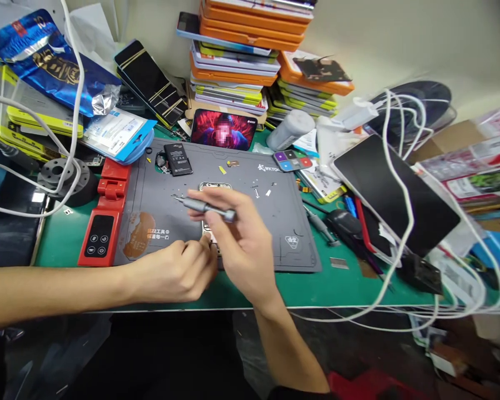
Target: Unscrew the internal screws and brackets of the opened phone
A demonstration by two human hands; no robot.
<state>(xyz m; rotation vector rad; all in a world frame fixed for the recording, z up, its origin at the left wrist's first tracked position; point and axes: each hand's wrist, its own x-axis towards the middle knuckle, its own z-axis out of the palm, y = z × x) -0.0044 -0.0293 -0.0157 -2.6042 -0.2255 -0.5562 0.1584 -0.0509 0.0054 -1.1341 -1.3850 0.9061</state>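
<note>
largely hidden by a person's hands and a tool, a small opened phone with pale edges and exposed inner parts [216,185] lies on a dark grey printed work mat [270,222] over a green tabletop [345,283]. only its top end and slivers of its middle and lower part show; the parts inside are too small to make out.

the right hand [246,239] pinches a slim grey metal screwdriver [208,209] between thumb and fingers, above the phone, with the tip pointing left past the phone's edge, over the mat. the left hand [181,271] is curled, its fingertips at the phone's lower end; some fingers are tucked out of sight, and whether they grip anything cannot be told.

beyond the phone, a black rectangular battery [178,159] lies on the mat, near a propped-up phone with a red-and-blue lit screen [224,130], its centre blurred. the stack of orange, white and yellow boxes [237,61] behind is cut off at the top edge.
</note>
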